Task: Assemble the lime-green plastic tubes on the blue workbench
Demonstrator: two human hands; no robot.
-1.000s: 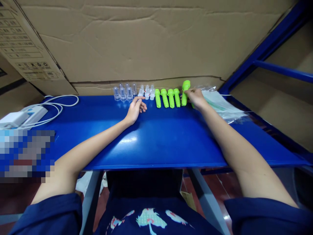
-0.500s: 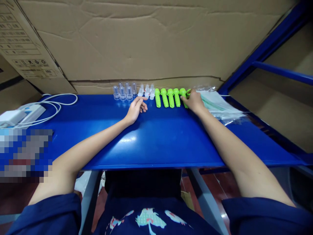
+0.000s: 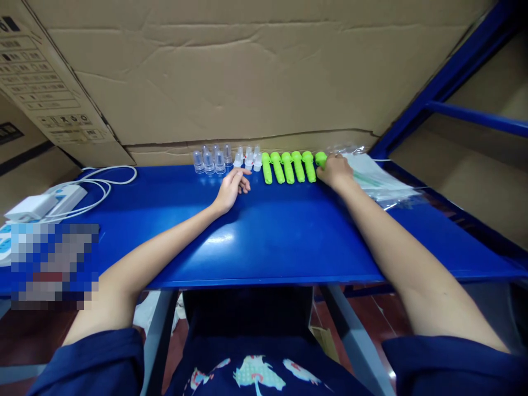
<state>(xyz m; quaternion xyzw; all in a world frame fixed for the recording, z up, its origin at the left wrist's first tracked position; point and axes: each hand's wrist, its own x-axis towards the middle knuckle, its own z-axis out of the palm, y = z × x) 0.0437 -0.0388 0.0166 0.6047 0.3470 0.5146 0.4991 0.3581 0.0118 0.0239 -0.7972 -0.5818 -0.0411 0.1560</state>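
Note:
Along the back of the blue table, a row of bright green plastic pieces, shaped like small flashlights with wide heads, lies with the heads away from me. My right hand is at the right end of this row, its fingers closed around the last green flashlight-shaped piece, whose lower part is hidden. My left hand rests on the table with loosely bent fingers apart and nothing in them. Just behind it stand several small white translucent caps. Left of those are several clear plastic cups.
A clear plastic bag with whitish and green contents lies right of my right hand. At left are a white power strip with a charger, a cable and a blurred-out item. Cardboard walls the back; a blue frame rises at right.
My right hand has moved slightly right, off the neighbouring green piece, which now lies uncovered in line with the others. My left hand stays by the white caps.

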